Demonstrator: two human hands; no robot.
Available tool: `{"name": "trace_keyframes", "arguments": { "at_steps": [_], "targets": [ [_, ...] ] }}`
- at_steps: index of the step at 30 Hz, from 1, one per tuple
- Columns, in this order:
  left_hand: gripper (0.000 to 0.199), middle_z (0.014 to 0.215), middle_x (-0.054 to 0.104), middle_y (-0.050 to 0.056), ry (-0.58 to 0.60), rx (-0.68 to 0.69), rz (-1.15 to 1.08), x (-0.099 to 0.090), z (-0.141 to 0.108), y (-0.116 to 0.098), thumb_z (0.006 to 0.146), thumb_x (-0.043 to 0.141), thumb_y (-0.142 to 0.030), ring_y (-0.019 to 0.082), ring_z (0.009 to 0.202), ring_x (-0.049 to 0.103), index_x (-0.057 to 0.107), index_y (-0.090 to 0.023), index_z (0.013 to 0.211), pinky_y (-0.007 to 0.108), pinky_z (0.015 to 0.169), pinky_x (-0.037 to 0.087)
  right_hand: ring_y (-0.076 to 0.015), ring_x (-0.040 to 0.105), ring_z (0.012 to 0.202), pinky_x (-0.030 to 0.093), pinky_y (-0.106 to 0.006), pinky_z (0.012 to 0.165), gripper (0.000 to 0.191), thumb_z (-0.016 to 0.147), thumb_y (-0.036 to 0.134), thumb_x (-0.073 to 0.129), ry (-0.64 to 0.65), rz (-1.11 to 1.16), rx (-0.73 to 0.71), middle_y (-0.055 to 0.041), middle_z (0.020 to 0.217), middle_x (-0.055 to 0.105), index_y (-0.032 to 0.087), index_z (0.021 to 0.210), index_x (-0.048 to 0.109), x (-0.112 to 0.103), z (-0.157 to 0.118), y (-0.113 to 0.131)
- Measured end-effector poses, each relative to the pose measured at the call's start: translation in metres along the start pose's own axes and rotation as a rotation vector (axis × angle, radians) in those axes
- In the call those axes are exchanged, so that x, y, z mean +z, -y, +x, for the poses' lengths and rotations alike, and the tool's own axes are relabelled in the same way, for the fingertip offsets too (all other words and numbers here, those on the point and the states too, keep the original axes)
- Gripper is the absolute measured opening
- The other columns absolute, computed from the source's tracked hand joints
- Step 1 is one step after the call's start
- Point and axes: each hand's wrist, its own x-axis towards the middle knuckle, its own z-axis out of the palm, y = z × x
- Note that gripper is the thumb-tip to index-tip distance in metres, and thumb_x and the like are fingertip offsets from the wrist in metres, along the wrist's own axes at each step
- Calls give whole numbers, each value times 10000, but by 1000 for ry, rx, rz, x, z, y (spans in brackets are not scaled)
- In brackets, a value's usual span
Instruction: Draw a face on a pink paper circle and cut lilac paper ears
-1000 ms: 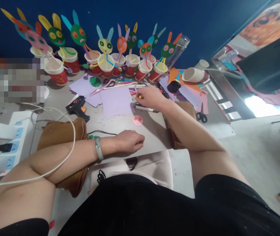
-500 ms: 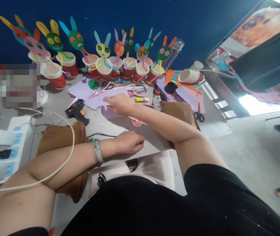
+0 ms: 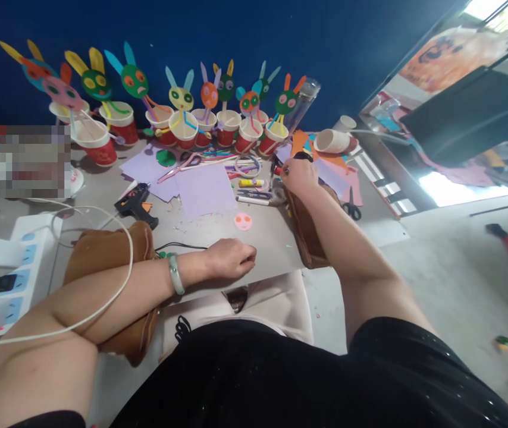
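Observation:
My left hand (image 3: pixel 231 258), with a jade bangle (image 3: pixel 176 274) on its wrist, rests on the table near the front edge, its fingers curled; what they hold, if anything, is hidden. My right hand (image 3: pixel 299 173) reaches over a brown leather pad to a red and black tool (image 3: pixel 278 169); its fingertips are too small and blurred to show a grip. Between the hands lies a round pink paper face (image 3: pixel 242 222). Purple paper (image 3: pixel 207 189) lies flat behind it, beside a yellow glue stick (image 3: pixel 251 183) and a white pen (image 3: pixel 253 200).
Red and white cups (image 3: pixel 96 145) with paper rabbit figures line the blue wall. A black glue gun (image 3: pixel 136 205), a power strip (image 3: pixel 26 267) and a looping white cable are at left. Black scissors (image 3: pixel 351 210) lie at right, near orange paper and tipped cups (image 3: pixel 331 141).
My right hand has moved right, off the purple paper to the red and black tool, uncovering the pen. My left hand stays on the table, while the view has shifted slightly.

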Motion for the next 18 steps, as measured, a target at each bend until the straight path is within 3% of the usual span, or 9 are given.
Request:
{"name": "trace_keyframes", "arguments": {
  "at_steps": [4,7,12,14,18],
  "targets": [
    [225,897,782,82,-15,-3,-9,4,1,3,957,546,-301,226,791,697,743,-198,929,329,669,431,-324,660,1023,478,-438,855,252,952,314,606,-18,32,43,-161,1127,775,209,1108,774,1,6,-28],
    [232,886,778,79,-16,-3,-12,6,2,4,957,540,-306,223,782,692,744,-198,932,329,665,420,-288,663,974,455,-390,829,254,948,258,590,-13,111,-73,-154,1072,786,185,1107,773,1,1,-23],
    [258,895,774,79,9,-9,13,4,1,3,963,514,-310,220,788,684,744,-195,969,328,666,398,-217,666,926,432,-315,832,287,950,270,609,43,184,-311,-96,1014,805,185,1173,768,1,-10,19],
    [266,901,774,83,21,-10,20,2,1,3,964,505,-311,223,793,682,743,-192,980,332,668,393,-231,682,938,445,-319,839,329,959,334,604,60,197,-398,-82,996,807,204,1213,767,2,-13,42],
    [268,907,773,82,42,-24,20,0,1,2,965,502,-315,223,798,679,738,-191,987,334,680,402,-312,698,1016,471,-382,849,443,986,514,540,86,147,-400,-144,1033,804,180,1107,804,3,-15,85]
  ]
}}
